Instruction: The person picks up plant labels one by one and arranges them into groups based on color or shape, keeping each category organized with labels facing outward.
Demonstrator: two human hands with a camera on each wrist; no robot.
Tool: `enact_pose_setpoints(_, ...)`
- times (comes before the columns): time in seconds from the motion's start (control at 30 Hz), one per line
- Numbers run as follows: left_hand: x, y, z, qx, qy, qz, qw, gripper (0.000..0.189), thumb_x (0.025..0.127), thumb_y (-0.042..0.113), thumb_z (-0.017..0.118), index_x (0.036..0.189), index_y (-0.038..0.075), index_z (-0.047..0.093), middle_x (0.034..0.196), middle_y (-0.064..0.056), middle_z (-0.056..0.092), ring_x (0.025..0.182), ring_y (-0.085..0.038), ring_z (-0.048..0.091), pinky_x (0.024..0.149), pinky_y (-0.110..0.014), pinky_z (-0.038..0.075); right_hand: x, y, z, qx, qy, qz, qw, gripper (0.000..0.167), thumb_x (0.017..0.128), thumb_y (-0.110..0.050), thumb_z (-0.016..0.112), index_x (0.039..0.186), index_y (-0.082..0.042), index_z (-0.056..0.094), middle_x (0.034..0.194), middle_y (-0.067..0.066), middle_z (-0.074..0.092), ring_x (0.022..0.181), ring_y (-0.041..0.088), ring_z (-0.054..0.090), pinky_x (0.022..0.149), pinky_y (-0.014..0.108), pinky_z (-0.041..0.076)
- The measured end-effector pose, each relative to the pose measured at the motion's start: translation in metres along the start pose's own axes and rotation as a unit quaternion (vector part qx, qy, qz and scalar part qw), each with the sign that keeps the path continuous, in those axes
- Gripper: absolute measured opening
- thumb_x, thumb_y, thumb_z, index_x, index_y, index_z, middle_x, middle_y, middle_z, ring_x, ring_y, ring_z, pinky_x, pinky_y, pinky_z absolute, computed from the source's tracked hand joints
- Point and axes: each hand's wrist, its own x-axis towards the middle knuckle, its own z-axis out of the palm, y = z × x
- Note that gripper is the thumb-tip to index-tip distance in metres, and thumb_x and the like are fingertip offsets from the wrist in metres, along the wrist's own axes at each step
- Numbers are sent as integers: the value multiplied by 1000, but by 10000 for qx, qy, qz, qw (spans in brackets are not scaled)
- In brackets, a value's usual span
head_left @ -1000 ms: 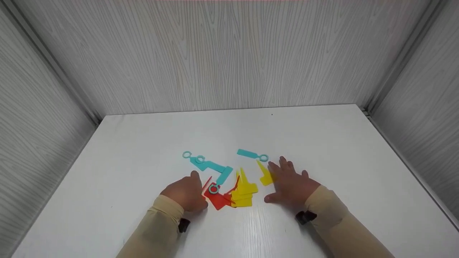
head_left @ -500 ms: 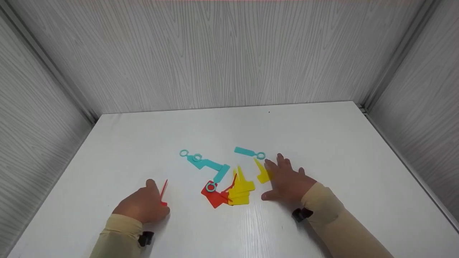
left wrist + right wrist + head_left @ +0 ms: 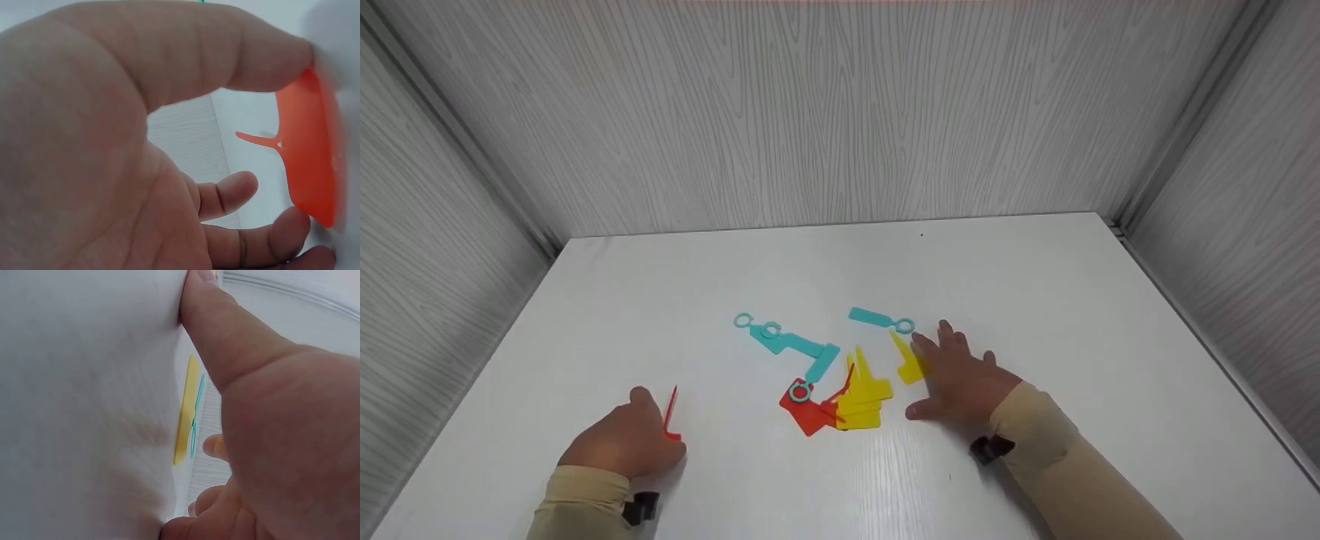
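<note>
Leftward goes the left hand [image 3: 622, 442], pulled well clear of the tag pile [image 3: 862, 409] and taking the red tag [image 3: 306, 149] to the near left of the worktop [image 3: 780, 495]! Thumb and fingers clamp opposite ends of its broad plate: the right hold, since that thin stem looks the weak spot. Light, bendy, probably slippery plastic, this. Over right, the right hand [image 3: 964, 379] spreads its fingers, partly hiding a yellow tag [image 3: 910, 369].
</note>
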Motion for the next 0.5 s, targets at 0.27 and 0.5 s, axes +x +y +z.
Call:
enact_pose_setpoints(0.27,1,-7,-5,-35,22,-4,10000,60,94,24,66,124,-17,34,86,-15,65,79,-31,61,68,-44,49,1,-1,-1,86,66,41,9999,119,87,-59,90,179,-24,22,184,24,4,167,48,15,123,83,17)
enact_pose_setpoints(0.5,0,-9,-4,-67,-56,45,10000,70,95,25,66,132,-21,27,84,-14,63,77,-31,59,67,-42,45,1,-1,1,87,92,-2,9999,120,86,-59,90,179,-24,22,185,23,4,167,48,15,122,84,17)
